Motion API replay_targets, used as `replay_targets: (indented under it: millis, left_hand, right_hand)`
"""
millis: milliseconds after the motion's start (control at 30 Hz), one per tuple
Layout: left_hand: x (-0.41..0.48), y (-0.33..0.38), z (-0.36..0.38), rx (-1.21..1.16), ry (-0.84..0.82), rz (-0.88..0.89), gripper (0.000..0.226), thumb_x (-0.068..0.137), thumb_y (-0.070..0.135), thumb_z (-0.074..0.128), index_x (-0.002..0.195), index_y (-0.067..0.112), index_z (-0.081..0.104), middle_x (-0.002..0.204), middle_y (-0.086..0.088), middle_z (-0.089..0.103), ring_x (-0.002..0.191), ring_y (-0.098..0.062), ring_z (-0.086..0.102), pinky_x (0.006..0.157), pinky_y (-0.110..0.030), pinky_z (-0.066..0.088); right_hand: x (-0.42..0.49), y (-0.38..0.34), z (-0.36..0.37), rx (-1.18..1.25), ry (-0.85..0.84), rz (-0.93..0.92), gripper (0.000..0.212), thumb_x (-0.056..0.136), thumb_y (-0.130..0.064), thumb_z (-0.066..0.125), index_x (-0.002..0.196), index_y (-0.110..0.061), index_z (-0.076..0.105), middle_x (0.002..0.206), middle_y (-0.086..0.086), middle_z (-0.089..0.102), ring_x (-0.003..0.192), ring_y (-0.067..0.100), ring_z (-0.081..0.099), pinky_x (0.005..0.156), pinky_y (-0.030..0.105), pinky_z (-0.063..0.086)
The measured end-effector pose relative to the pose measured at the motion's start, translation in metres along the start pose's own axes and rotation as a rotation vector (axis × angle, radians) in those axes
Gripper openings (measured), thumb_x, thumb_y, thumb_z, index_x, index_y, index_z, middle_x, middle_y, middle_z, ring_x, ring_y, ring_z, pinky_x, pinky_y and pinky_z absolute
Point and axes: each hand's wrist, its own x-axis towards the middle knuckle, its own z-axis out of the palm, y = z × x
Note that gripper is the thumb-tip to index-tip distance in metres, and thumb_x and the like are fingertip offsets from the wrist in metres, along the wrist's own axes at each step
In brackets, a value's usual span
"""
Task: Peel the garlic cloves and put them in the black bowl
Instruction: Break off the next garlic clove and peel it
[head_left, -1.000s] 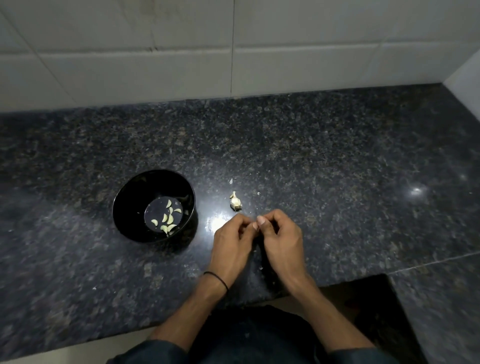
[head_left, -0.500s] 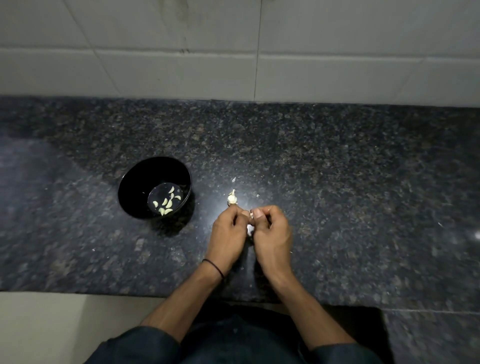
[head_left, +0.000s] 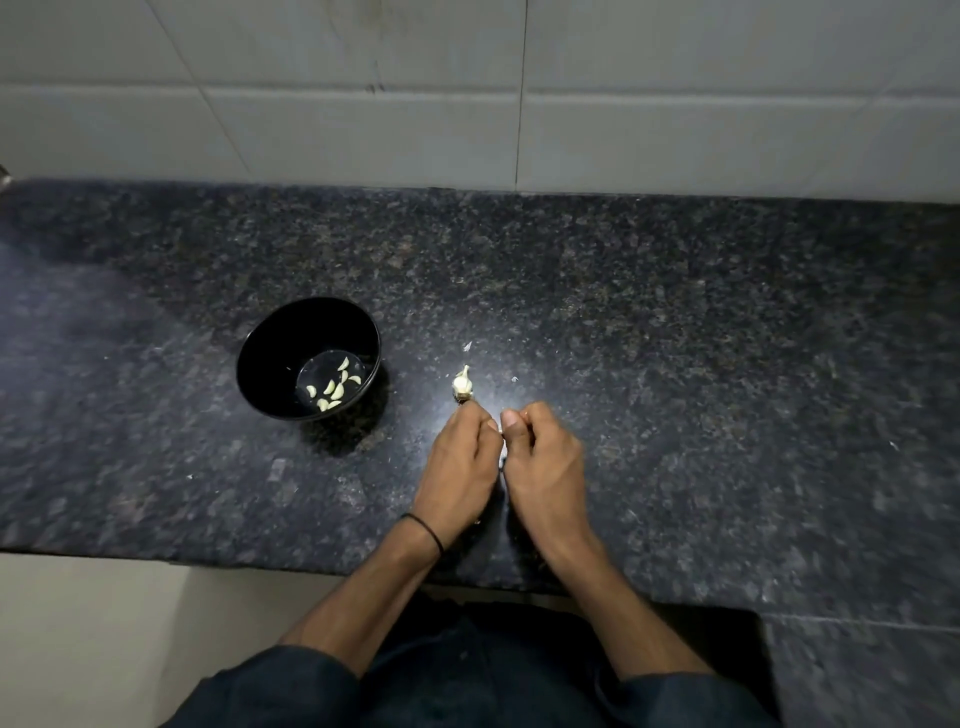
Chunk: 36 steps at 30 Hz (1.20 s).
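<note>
Both sets of fingers curled, thumbs tip to tip: our left hand (head_left: 460, 467) and right hand (head_left: 545, 467) meet over the counter (head_left: 675, 364); we cannot tell what they pinch. Garlic piece (head_left: 462, 385) lies just beyond the left knuckles. Peeled cloves (head_left: 332, 388) sit in the black bowl (head_left: 270, 353), further left.

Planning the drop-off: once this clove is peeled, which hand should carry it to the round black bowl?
Probably left: the left hand is nearer the round black bowl, which sits on its side; the right hand would have to cross over it.
</note>
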Motion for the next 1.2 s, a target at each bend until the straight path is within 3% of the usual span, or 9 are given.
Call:
replay_targets:
  millis: [100,167,233,333,467,667,833,1000,1200]
  left_hand:
    - [0.002,0.003,0.000,-0.199,-0.021,-0.158,0.024,0.095,0.030,0.050,0.077,0.014,0.050,0.068,0.007,0.050,0.065,-0.013,0.043,0.065,-0.035,0.037]
    - [0.003,0.005,0.001,-0.312,-0.013,-0.223,0.020,0.093,0.027,0.049,0.075,0.018,0.048,0.068,0.004,0.048,0.065,-0.013,0.041,0.064,-0.034,0.035]
    - [0.003,0.005,0.001,-0.354,-0.015,-0.258,0.020,0.094,0.021,0.050,0.075,0.018,0.049,0.067,0.001,0.046,0.063,-0.014,0.040,0.064,-0.035,0.034]
    - [0.006,-0.002,0.000,-0.336,-0.033,-0.256,0.017,0.089,0.030,0.051,0.075,0.019,0.050,0.066,0.002,0.049,0.065,-0.017,0.044,0.063,-0.041,0.040]
    - [0.010,-0.009,-0.001,-0.260,-0.030,-0.221,0.020,0.081,0.043,0.050,0.074,0.024,0.052,0.067,0.011,0.055,0.070,-0.018,0.051,0.075,-0.054,0.051]
    - [0.016,-0.017,0.001,-0.188,-0.017,-0.183,0.018,0.099,0.022,0.056,0.082,0.016,0.056,0.076,0.002,0.062,0.073,-0.017,0.056,0.078,-0.046,0.050]
    - [0.023,-0.023,0.003,-0.154,0.001,-0.203,0.018,0.100,0.025,0.056,0.086,0.014,0.058,0.083,-0.006,0.067,0.079,-0.024,0.062,0.077,-0.040,0.049]
    - [0.024,-0.026,-0.001,-0.081,0.011,-0.116,0.009,0.095,0.018,0.064,0.086,0.018,0.062,0.082,0.004,0.066,0.075,-0.008,0.058,0.066,-0.013,0.041]
    - [0.021,-0.025,-0.001,0.003,0.003,0.024,0.012,0.093,0.010,0.063,0.097,0.022,0.064,0.087,0.005,0.067,0.076,-0.008,0.060,0.071,-0.021,0.047]
  right_hand:
    - [0.001,0.005,0.003,0.082,-0.025,0.035,0.024,0.103,-0.024,0.054,0.081,-0.016,0.055,0.066,-0.007,0.058,0.061,0.004,0.051,0.057,0.017,0.039]
    - [0.003,0.007,0.006,0.134,-0.042,0.072,0.019,0.102,-0.022,0.054,0.084,-0.021,0.057,0.071,-0.009,0.061,0.067,0.006,0.058,0.064,0.030,0.049]
    - [0.003,0.008,0.008,0.156,-0.054,0.097,0.018,0.102,-0.022,0.054,0.084,-0.024,0.057,0.074,-0.009,0.064,0.072,0.012,0.062,0.067,0.039,0.053]
    - [0.006,0.009,0.009,0.156,-0.045,0.129,0.018,0.101,-0.029,0.055,0.084,-0.023,0.058,0.074,-0.005,0.066,0.071,0.016,0.064,0.068,0.043,0.055]
    - [0.010,0.013,0.006,0.206,-0.069,0.196,0.025,0.099,-0.037,0.060,0.078,-0.022,0.061,0.069,-0.005,0.068,0.062,0.011,0.063,0.066,0.038,0.055]
    - [0.013,0.015,0.002,0.210,-0.091,0.185,0.027,0.099,-0.031,0.061,0.075,-0.019,0.062,0.069,0.000,0.069,0.059,0.015,0.065,0.061,0.033,0.054]
    - [0.015,0.020,-0.002,0.203,-0.095,0.229,0.029,0.100,-0.031,0.059,0.075,-0.018,0.063,0.068,0.001,0.070,0.059,0.016,0.065,0.059,0.031,0.052]
    - [0.015,0.026,-0.003,0.256,-0.081,0.237,0.025,0.099,-0.027,0.061,0.077,-0.016,0.063,0.068,0.001,0.068,0.060,0.008,0.060,0.063,0.029,0.050]
    - [0.016,0.022,0.000,0.439,-0.073,0.318,0.012,0.097,-0.017,0.062,0.087,-0.012,0.066,0.066,-0.001,0.066,0.057,0.013,0.055,0.050,0.030,0.043]
